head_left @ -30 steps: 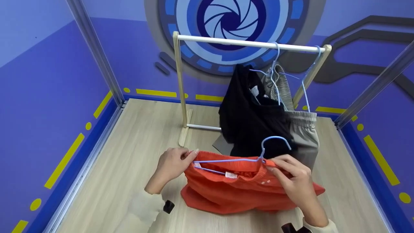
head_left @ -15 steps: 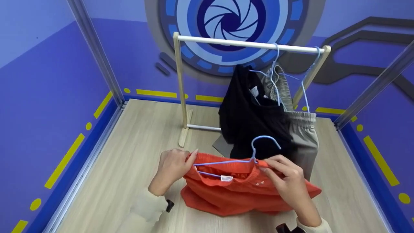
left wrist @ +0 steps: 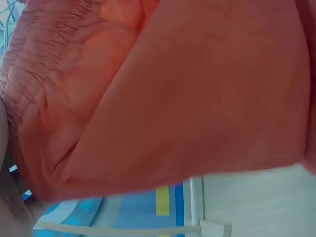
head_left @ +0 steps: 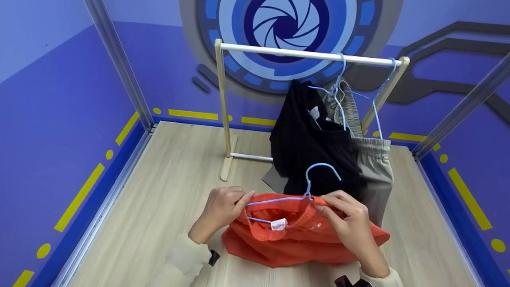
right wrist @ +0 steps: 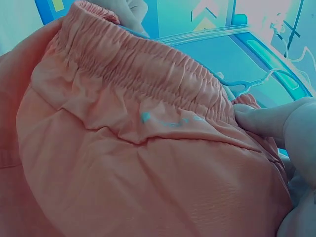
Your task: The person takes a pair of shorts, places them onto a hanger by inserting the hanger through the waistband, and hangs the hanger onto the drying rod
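Observation:
A pair of orange-red shorts [head_left: 287, 249] with a gathered elastic waistband [right wrist: 143, 64] is held up in front of the person. My left hand [head_left: 223, 207] pinches the waistband's left end, thumb on top. With thumb and fingers, my right hand [head_left: 350, 215] pinches the waistband beside the neck of a light blue hanger [head_left: 308, 175]. The hanger's hook points up, and its left arm lies inside the waist opening; its right arm is hidden by cloth and hand. A white label [head_left: 278, 224] shows inside the waist. Orange fabric [left wrist: 197, 98] fills most of the left wrist view.
Behind the shorts stands a rack with a white rail [head_left: 279, 50] and wooden posts [head_left: 223, 99]. Black shorts [head_left: 310, 139] and beige-grey trousers [head_left: 374, 163] hang at its right on blue hangers. Blue-purple panels surround the wood-look table [head_left: 179, 151].
The hanger hook and my right hand have shifted left, while my left hand has moved slightly right. The waistband is less stretched, and its front edge sags lower around the label.

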A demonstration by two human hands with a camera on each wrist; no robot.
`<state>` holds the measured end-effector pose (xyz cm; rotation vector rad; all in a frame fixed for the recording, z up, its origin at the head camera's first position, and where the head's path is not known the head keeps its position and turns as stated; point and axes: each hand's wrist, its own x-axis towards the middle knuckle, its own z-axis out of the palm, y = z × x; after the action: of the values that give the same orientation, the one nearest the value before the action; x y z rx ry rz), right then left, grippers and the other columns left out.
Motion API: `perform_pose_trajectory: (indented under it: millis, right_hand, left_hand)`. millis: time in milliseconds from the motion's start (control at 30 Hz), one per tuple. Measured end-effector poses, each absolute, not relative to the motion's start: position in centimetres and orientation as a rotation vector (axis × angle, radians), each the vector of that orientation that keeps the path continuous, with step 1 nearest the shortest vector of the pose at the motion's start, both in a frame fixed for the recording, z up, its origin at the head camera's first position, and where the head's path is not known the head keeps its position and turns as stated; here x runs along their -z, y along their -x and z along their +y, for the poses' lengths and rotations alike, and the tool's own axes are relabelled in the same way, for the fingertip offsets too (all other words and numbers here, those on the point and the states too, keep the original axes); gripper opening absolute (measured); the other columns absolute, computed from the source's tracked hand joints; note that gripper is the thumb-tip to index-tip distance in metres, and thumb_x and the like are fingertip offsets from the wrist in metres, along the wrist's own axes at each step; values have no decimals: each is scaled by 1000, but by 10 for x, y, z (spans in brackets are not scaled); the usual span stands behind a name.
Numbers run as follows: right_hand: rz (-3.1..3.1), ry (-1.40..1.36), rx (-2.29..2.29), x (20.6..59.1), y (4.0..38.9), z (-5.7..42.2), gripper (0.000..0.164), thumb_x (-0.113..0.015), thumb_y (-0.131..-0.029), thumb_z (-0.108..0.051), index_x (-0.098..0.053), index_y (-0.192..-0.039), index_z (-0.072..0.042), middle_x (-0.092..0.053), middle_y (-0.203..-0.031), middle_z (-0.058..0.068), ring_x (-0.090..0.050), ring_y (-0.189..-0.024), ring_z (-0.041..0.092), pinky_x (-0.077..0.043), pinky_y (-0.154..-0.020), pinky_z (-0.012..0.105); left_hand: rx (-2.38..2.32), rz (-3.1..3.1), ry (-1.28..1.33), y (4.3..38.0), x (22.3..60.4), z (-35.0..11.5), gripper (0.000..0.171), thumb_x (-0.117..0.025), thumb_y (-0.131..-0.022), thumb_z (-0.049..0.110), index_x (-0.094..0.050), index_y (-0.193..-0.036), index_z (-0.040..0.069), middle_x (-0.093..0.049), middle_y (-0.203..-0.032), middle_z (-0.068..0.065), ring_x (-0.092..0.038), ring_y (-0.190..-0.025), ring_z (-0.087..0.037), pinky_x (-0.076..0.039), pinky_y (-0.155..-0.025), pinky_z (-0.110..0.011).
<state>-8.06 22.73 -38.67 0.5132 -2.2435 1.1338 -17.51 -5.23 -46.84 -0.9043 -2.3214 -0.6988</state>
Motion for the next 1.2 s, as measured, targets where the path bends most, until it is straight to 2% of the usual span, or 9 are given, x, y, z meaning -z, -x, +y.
perform_pose_trajectory:
  millis: [167, 667, 967, 1100, 1200]
  right_hand:
    - [-2232, -496, -1151, 389, 81, 227, 23, -73, -68, 7, -71, -85, -9, -64, -81, 3, -58, -72, 10, -45, -63, 11]
    - [-2193, -510, -1190, 392, 83, 219, 23, -73, -67, 8, -71, -84, -7, -63, -80, 4, -57, -68, 10, -45, -58, 12]
    - [-2184, -508, -1200, 392, 82, 215, 22, -73, -67, 9, -71, -83, -6, -63, -79, 5, -58, -68, 11, -45, -58, 12]
    - [-2195, -517, -1207, 391, 82, 215, 22, -73, -68, 8, -71, -84, -6, -63, -80, 5, -58, -68, 11, -45, -58, 12]
    - [-2209, -522, -1211, 390, 82, 218, 22, -72, -69, 8, -71, -85, -7, -63, -81, 4, -57, -68, 10, -45, -57, 13]
  left_hand:
    - [730, -2263, 904, 173, 466, -46, 47, -56, -89, 30, -38, -47, 19, -26, -48, 9, -16, -47, 1, -9, -46, -12]
    - [752, -2282, 866, 167, 459, -32, 47, -56, -90, 30, -42, -47, 19, -29, -47, 8, -19, -45, 1, -14, -45, -12]
    - [750, -2214, 881, 165, 456, -26, 48, -59, -88, 30, -39, -47, 17, -27, -47, 7, -17, -47, 0, -11, -45, -13]
    - [766, -2195, 916, 163, 454, -24, 46, -59, -87, 33, -42, -47, 18, -27, -48, 7, -18, -47, 0, -11, -46, -13]
    - [808, -2215, 950, 162, 452, -24, 44, -62, -83, 42, -44, -50, 19, -28, -49, 8, -19, -48, 1, -12, -47, -11]
